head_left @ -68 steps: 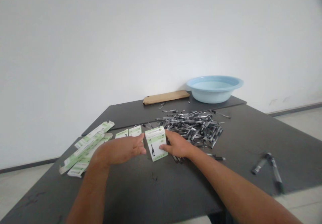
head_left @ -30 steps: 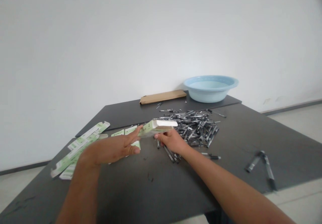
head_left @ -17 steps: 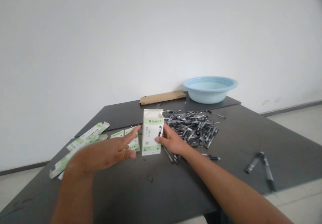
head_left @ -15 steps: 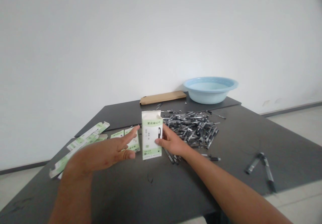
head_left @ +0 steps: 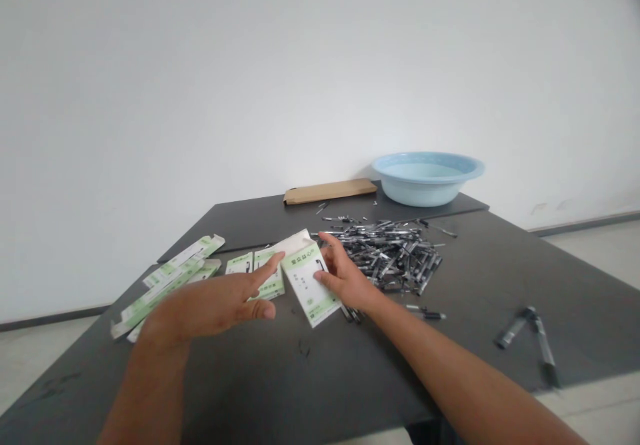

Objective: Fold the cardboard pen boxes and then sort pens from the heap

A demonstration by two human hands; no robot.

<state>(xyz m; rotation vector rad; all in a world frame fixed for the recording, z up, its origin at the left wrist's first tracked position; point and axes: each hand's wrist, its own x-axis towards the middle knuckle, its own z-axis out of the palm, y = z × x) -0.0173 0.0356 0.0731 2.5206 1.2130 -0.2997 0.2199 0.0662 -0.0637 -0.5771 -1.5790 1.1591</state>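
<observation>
My right hand (head_left: 345, 280) grips a small white and green carton (head_left: 306, 277) by its right side, tilting it over the dark table (head_left: 320, 378). My left hand (head_left: 220, 302) hovers just left of the carton with fingers stretched out, one fingertip reaching its left edge, holding nothing. A big heap of black pens (head_left: 395, 252) lies right behind my right hand.
Flat green and white carton blanks (head_left: 167, 282) lie at the table's left, two more (head_left: 253, 268) behind my left hand. A light blue basin (head_left: 427, 177) and a brown envelope (head_left: 330, 192) sit at the back. Two loose pens (head_left: 530, 332) rest near the right edge.
The carton stood upright half a second ago; my right hand has tipped it back and to the left. My left hand stayed beside it, fingers spread.
</observation>
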